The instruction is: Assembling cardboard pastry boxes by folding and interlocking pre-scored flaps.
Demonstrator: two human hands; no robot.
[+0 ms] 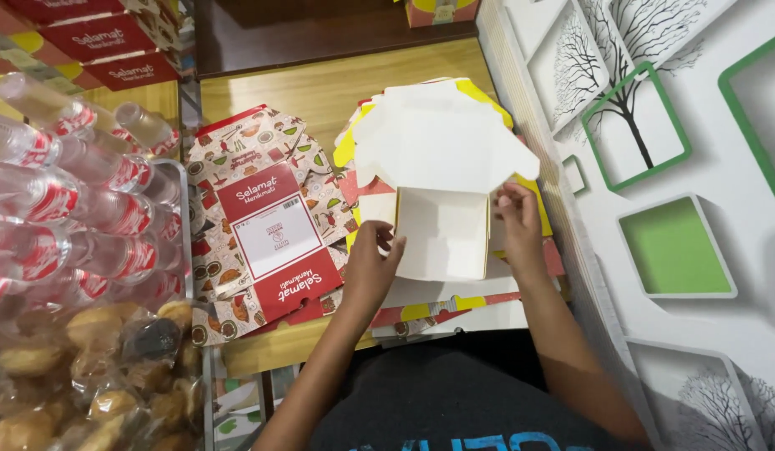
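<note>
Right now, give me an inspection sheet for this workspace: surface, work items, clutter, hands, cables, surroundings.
Surface: wooden table, mostly covered.
Work items: white carton blank, half folded, inner side up, on a stack of flat blanks.
Clutter: printed red flat cartons at left; bottled water; wrapped buns.
Hands: left hand grips the carton's left flap; right hand pinches its right edge.
Cables: nothing seen.
Surroundings: wall panel with tree prints at right; red boxes top left.
</note>
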